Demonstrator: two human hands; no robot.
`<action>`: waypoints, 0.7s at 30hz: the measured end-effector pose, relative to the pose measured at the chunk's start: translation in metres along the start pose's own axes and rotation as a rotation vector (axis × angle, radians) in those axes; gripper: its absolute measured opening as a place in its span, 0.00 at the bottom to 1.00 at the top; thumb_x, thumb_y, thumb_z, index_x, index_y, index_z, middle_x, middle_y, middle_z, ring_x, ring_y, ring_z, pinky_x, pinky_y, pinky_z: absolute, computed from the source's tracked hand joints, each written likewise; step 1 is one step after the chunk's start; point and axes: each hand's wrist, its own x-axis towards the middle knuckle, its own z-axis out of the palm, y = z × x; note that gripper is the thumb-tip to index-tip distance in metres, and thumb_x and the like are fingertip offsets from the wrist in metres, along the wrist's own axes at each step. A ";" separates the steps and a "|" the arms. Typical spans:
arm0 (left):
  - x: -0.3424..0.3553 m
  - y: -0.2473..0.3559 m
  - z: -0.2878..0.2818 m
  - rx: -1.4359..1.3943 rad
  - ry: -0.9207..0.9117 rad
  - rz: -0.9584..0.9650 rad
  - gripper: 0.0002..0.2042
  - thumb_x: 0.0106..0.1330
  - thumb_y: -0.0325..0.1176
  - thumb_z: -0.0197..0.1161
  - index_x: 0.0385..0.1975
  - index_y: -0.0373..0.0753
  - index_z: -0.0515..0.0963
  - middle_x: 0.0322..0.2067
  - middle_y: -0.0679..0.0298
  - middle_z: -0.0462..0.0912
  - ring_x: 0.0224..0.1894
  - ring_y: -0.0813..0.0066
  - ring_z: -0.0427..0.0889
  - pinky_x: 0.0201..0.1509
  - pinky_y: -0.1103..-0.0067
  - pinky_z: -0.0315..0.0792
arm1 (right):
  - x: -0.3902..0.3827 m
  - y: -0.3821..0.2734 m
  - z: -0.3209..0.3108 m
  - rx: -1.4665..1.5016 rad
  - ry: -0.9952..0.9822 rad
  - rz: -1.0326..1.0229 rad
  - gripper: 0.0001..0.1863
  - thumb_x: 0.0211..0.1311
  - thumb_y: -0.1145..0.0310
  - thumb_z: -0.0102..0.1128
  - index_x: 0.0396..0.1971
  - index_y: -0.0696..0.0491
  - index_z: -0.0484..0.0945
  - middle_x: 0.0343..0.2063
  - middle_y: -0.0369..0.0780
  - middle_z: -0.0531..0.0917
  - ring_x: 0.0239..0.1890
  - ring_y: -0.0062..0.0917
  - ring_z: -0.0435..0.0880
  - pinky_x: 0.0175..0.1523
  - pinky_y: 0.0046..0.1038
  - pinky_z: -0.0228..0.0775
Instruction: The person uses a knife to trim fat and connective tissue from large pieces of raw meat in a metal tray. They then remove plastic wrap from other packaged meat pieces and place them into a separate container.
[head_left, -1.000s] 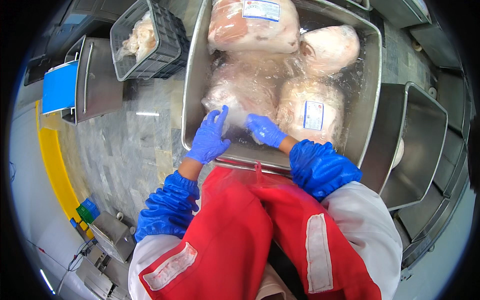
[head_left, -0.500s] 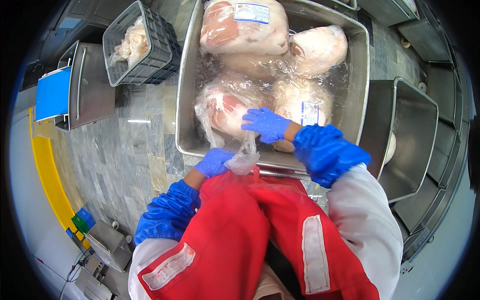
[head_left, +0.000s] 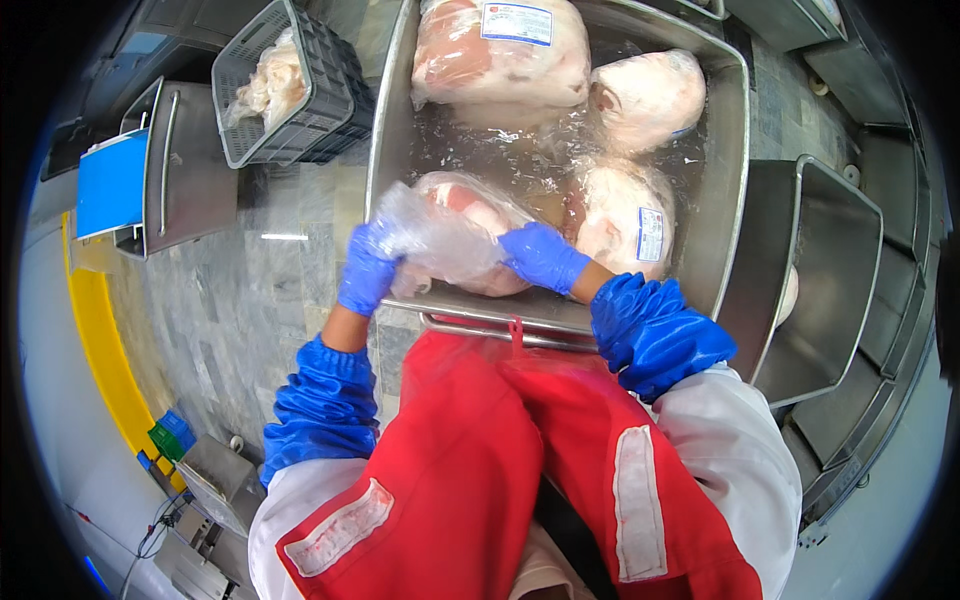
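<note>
Both hands on bagged meat in tub.
Left hand [head_left: 368, 268] has fingers clamped on loose bag [head_left: 430, 240]; right hand [head_left: 545, 258] touches bag's right side, can't tell if pinching. Meat [head_left: 465, 202] sits between the two sets of fingers, in tub [head_left: 718, 190]. Labelled piece [head_left: 620, 210] just right of right fingers; big piece [head_left: 500, 65] beyond both.

I'm seeing a left hand [head_left: 370, 266] with a fistful of clear plastic [head_left: 428, 232] around a meat chunk [head_left: 470, 200], right hand [head_left: 543, 258] against its other side, bigger bagged piece [head_left: 500, 62] farther back in a steel tub [head_left: 712, 190].
</note>
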 end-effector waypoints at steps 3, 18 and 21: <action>0.026 0.029 -0.023 -0.252 0.010 -0.200 0.09 0.52 0.28 0.54 0.31 0.32 0.75 0.27 0.58 0.79 0.28 0.71 0.78 0.33 0.79 0.70 | -0.001 -0.012 -0.016 0.116 0.061 0.089 0.09 0.50 0.64 0.48 0.26 0.53 0.74 0.20 0.48 0.77 0.24 0.41 0.76 0.30 0.38 0.67; 0.036 0.024 -0.021 -0.390 0.108 0.034 0.10 0.51 0.28 0.54 0.34 0.34 0.75 0.30 0.59 0.79 0.31 0.69 0.78 0.37 0.77 0.71 | -0.046 -0.120 -0.096 0.207 0.140 0.267 0.07 0.53 0.67 0.48 0.27 0.56 0.71 0.21 0.48 0.74 0.26 0.43 0.74 0.30 0.38 0.65; 0.051 0.034 -0.017 -0.239 -0.139 0.052 0.12 0.54 0.32 0.52 0.36 0.34 0.74 0.34 0.60 0.77 0.38 0.69 0.76 0.43 0.77 0.69 | -0.059 -0.119 -0.115 0.263 0.144 0.349 0.09 0.57 0.67 0.47 0.29 0.57 0.71 0.22 0.50 0.74 0.27 0.44 0.74 0.30 0.37 0.64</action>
